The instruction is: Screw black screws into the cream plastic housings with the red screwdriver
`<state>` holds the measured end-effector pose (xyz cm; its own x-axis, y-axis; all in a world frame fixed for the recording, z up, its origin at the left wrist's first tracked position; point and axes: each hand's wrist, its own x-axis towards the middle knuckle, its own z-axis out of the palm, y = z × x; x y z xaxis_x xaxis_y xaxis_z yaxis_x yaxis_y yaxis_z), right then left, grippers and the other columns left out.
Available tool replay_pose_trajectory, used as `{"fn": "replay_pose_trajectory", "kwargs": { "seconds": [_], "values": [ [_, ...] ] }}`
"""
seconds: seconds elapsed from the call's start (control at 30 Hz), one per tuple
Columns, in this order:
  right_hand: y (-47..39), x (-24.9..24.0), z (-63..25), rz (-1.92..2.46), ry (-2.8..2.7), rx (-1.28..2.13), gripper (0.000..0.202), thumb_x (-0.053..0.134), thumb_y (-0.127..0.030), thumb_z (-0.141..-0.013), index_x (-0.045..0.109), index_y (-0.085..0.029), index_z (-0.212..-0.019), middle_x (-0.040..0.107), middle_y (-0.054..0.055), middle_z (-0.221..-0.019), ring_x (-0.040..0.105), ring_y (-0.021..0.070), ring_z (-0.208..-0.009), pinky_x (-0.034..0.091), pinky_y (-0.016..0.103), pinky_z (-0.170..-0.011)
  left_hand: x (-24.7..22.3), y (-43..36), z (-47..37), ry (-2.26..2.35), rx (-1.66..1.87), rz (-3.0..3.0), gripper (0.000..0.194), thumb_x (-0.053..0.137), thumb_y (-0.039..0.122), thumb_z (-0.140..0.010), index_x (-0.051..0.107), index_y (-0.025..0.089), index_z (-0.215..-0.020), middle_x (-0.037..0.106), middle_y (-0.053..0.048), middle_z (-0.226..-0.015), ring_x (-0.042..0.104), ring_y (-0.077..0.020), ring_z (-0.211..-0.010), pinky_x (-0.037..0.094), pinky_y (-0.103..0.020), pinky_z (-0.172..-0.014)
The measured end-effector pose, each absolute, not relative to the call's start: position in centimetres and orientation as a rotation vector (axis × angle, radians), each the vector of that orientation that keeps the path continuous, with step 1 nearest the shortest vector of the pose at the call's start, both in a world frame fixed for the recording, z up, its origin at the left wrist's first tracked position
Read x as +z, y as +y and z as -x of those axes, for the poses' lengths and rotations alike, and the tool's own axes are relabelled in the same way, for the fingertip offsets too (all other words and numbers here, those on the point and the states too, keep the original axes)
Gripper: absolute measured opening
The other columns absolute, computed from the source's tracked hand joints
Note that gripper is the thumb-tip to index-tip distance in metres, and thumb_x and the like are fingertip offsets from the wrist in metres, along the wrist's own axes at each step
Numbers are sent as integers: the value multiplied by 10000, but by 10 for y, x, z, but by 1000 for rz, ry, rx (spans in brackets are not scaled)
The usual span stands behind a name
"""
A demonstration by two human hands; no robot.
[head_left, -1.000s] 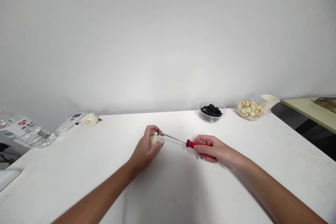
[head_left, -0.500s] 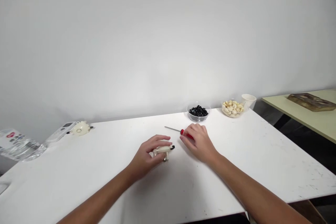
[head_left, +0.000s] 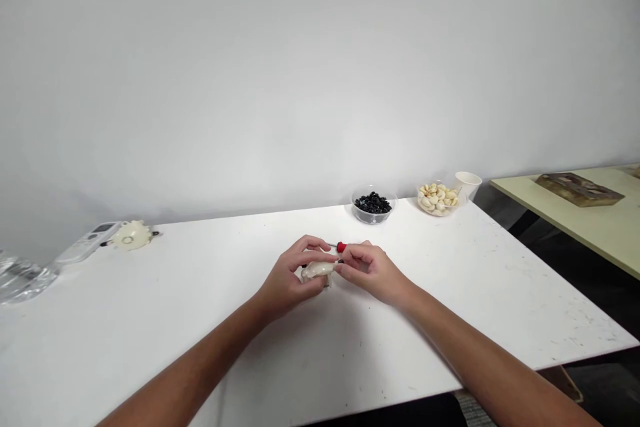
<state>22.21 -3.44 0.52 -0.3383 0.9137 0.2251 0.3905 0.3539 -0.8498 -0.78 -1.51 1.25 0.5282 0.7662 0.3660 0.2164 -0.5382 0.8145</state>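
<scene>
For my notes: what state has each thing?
Small cream plastic piece: in left hand
Red-handled metal screwdriver: partly hidden
Clear plastic bowl: black pieces inside
Second clear bowl: cream pieces inside
White tapered cup: mouth up
White rectangular remote: buttons up
Cream toothed disc: lying flat
Clear plastic bottle: partly cropped

Lighting's bright & diffuse; soft shadow falls twd me from my left hand (head_left: pixel 295 272) & right hand (head_left: pixel 373 273) onto white table (head_left: pixel 200 293). Wall (head_left: pixel 320 80) dims at corners (edges look wide-angle stretched, btw); fine detail's a bit soft.

The small part (head_left: pixel 318 271) is cream, the screwdriver handle (head_left: pixel 341 247) red, the table (head_left: pixel 200 293) white.
</scene>
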Motion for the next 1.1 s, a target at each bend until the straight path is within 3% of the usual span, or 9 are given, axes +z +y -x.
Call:
{"fn": "replay_pose_trajectory", "kwargs": {
  "seconds": [0.1,0.17,0.3,0.43,0.53,0.67,0.8,0.97,1.1],
  "values": [
    [-37,2,-220,1155,-1940,784,358,711,-373,-884,483,-221,-653,556,4,-671,494,229,-860,368,349,-776,5,-14,10,805,944,-2080,333,696,148,-786,810,268,-1076,638,-106,-1200,637,-250,-1040,571,-376,-841],
    [-38,1,-219,1115,-1993,697,363,706,-318,-879,451,-221,-639,551,-4,-647,483,214,-806,365,355,-779,0,-13,9,798,933,-2104,333,689,149,-781,810,265,-1069,644,-105,-1183,637,-252,-1039,565,-372,-837],
    [-39,3,-216,1032,-2082,580,346,610,-257,-938,407,-214,-662,523,-30,-639,417,153,-643,359,370,-822,-5,-12,7,805,937,-2151,382,636,116,-761,784,261,-1082,656,-88,-1163,646,-238,-1007,547,-341,-792],
    [-39,11,-220,1156,-2045,563,299,467,-321,-1049,471,-222,-767,544,-12,-713,481,177,-719,355,364,-815,0,-17,7,886,878,-2125,375,628,105,-734,671,233,-1084,693,-58,-1083,644,-229,-976,537,-350,-838],
    [-39,15,-224,1174,-2104,625,287,408,-333,-1082,543,-226,-853,583,-3,-770,518,190,-779,355,380,-857,2,-20,9,929,861,-2043,293,633,120,-743,592,223,-1015,691,-46,-1076,641,-193,-872,523,-305,-750],
    [-41,14,-224,1123,-2176,774,326,495,-439,-1058,597,-227,-833,593,7,-778,508,209,-832,364,376,-850,2,-22,11,870,937,-2012,285,635,113,-761,625,213,-1028,694,-49,-1064,641,-176,-825,515,-291,-718],
    [-42,13,-223,1143,-2033,990,391,545,-518,-1026,574,-225,-769,549,8,-724,489,213,-815,368,334,-743,4,-24,11,817,1022,-2027,328,633,76,-758,693,216,-1049,711,-61,-1075,671,-209,-910,537,-318,-766],
    [-44,13,-220,1181,-1938,930,489,601,-511,-994,416,-219,-649,442,-6,-634,436,193,-723,325,320,-674,9,-27,8,867,1118,-2101,342,644,43,-734,734,234,-1003,738,-61,-1053,680,-238,-970,553,-360,-825],
    [-46,14,-218,1141,-1812,1177,424,537,-531,-1023,531,-224,-730,536,7,-709,471,178,-685,328,306,-615,13,-29,7,861,1165,-2130,345,660,44,-736,741,236,-1011,748,-67,-1050,682,-247,-970,564,-374,-823]
  ]
}}
